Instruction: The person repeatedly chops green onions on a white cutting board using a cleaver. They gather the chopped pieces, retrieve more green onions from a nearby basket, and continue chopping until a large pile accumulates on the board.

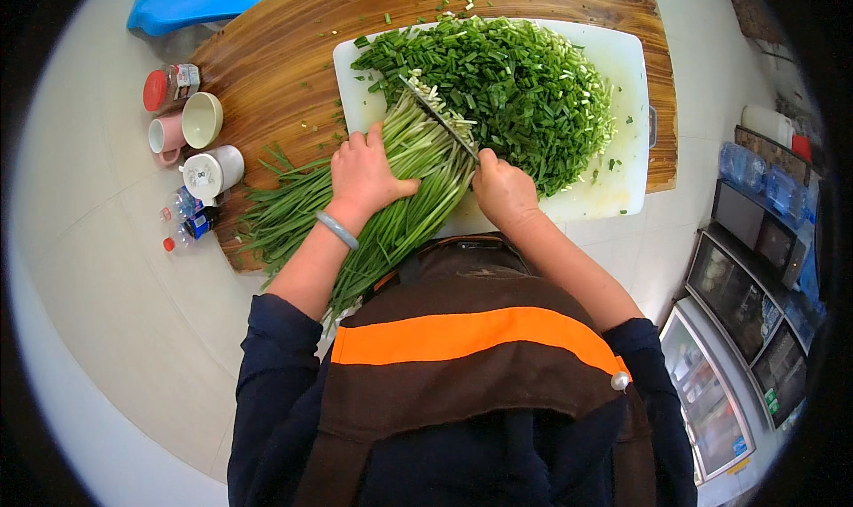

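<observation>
A thick bundle of long garlic chives [413, 194] lies across the left part of a white plastic cutting board [630, 174] and hangs over the near edge. My left hand [364, 174], a grey bangle at its wrist, presses on the bundle with the thumb spread. My right hand [504, 186] is closed around the handle of a knife, the handle itself hidden by the fingers. The knife blade [440, 117] stands edge-down across the pale cut ends of the bundle. Beyond it, a large heap of chopped chives [520, 94] covers much of the board.
The board rests on a wooden table [280, 67] dotted with green bits. Along its left edge stand a red-lidded jar [170, 87], a pink mug [166, 136], a pale bowl [202, 120], a lidded white cup [213, 174] and plastic bottles [190, 220]. A blue plastic stool [193, 0] is beyond.
</observation>
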`<control>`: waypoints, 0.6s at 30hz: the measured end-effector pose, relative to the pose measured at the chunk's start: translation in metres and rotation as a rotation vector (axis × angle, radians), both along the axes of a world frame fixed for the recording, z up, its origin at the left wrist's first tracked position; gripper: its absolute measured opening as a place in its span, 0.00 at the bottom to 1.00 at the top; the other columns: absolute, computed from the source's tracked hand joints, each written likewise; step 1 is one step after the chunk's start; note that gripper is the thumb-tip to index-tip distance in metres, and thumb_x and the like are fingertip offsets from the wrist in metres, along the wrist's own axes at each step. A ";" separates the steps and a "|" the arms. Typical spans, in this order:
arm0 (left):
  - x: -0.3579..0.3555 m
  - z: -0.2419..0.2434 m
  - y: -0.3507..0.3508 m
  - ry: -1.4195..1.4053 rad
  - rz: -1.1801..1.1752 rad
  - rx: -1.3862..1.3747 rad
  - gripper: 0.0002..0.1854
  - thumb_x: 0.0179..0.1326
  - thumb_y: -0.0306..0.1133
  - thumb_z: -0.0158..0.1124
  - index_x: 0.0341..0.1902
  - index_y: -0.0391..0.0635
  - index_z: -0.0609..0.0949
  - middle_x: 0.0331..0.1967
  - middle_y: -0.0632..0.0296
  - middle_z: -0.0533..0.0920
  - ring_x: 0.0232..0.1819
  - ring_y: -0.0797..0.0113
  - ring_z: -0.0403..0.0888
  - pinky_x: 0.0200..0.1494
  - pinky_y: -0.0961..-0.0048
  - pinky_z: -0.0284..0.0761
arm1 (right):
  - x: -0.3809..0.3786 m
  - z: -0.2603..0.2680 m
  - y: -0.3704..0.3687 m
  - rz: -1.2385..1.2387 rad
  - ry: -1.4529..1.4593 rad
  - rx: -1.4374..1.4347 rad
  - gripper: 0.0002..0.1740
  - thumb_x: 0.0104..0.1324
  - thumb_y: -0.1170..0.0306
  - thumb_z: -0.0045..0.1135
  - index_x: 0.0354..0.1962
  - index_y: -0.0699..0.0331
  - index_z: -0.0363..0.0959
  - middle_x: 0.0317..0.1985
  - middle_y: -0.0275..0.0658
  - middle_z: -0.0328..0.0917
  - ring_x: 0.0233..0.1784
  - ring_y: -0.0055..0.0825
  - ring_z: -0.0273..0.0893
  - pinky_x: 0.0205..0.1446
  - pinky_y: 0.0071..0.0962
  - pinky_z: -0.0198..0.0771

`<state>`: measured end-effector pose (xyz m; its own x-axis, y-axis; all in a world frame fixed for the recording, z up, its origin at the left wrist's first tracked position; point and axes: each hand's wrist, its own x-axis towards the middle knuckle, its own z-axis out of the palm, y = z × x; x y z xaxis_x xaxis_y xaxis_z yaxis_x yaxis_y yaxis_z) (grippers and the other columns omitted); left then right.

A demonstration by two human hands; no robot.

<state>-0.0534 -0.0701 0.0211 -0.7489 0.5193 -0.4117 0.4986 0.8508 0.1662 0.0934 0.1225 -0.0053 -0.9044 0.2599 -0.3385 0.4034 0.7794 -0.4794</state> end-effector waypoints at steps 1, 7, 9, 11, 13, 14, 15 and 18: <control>0.000 0.001 0.001 0.008 -0.002 0.002 0.57 0.34 0.59 0.80 0.67 0.37 0.69 0.47 0.46 0.78 0.50 0.46 0.80 0.53 0.56 0.77 | -0.002 -0.003 0.001 -0.017 0.021 0.007 0.09 0.66 0.70 0.53 0.40 0.65 0.66 0.25 0.55 0.79 0.30 0.61 0.78 0.35 0.56 0.73; 0.001 0.004 0.000 -0.006 0.009 0.002 0.58 0.35 0.58 0.80 0.69 0.37 0.69 0.48 0.45 0.78 0.51 0.46 0.79 0.55 0.56 0.77 | -0.029 0.035 0.034 0.016 -0.079 -0.136 0.11 0.70 0.66 0.52 0.39 0.66 0.69 0.29 0.58 0.79 0.34 0.61 0.78 0.39 0.56 0.73; 0.000 0.005 0.000 -0.011 0.011 -0.008 0.58 0.35 0.58 0.80 0.69 0.38 0.68 0.49 0.45 0.78 0.51 0.46 0.79 0.55 0.56 0.77 | -0.028 0.061 0.048 0.098 -0.054 -0.082 0.11 0.70 0.66 0.52 0.39 0.66 0.67 0.28 0.58 0.79 0.34 0.60 0.78 0.39 0.56 0.72; 0.000 0.005 0.000 -0.013 0.008 -0.007 0.58 0.35 0.58 0.80 0.69 0.38 0.68 0.49 0.45 0.78 0.52 0.46 0.79 0.56 0.56 0.77 | -0.018 0.089 0.060 0.134 -0.078 -0.071 0.10 0.70 0.66 0.51 0.39 0.66 0.66 0.27 0.57 0.78 0.33 0.60 0.78 0.38 0.56 0.72; 0.000 0.005 0.001 -0.016 0.013 -0.002 0.58 0.35 0.58 0.80 0.69 0.38 0.68 0.49 0.45 0.78 0.51 0.46 0.79 0.56 0.56 0.77 | -0.004 0.108 0.060 0.163 -0.131 -0.043 0.09 0.70 0.67 0.50 0.39 0.66 0.66 0.27 0.56 0.79 0.32 0.59 0.79 0.37 0.56 0.73; 0.000 0.005 0.002 -0.018 0.015 -0.011 0.58 0.35 0.58 0.80 0.69 0.39 0.68 0.49 0.45 0.79 0.52 0.46 0.80 0.56 0.56 0.77 | 0.004 0.113 0.058 0.172 -0.177 -0.025 0.09 0.70 0.68 0.48 0.39 0.67 0.66 0.28 0.56 0.79 0.32 0.58 0.80 0.37 0.56 0.74; 0.000 0.005 0.002 -0.027 0.021 -0.020 0.58 0.34 0.59 0.80 0.68 0.39 0.69 0.50 0.45 0.79 0.52 0.47 0.80 0.57 0.57 0.76 | 0.014 0.116 0.055 0.183 -0.192 -0.014 0.09 0.70 0.69 0.47 0.40 0.67 0.67 0.28 0.55 0.80 0.33 0.57 0.80 0.36 0.56 0.75; -0.001 0.004 0.003 -0.033 0.028 -0.029 0.58 0.34 0.59 0.81 0.68 0.39 0.69 0.49 0.46 0.79 0.52 0.47 0.80 0.57 0.57 0.76 | 0.029 0.097 0.035 0.132 -0.362 0.020 0.07 0.68 0.71 0.45 0.40 0.66 0.67 0.31 0.54 0.82 0.34 0.58 0.82 0.39 0.53 0.77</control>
<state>-0.0541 -0.0675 0.0254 -0.7486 0.4860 -0.4510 0.4695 0.8688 0.1570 0.1223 0.1570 0.0922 -0.7534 0.1591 -0.6380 0.4395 0.8436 -0.3086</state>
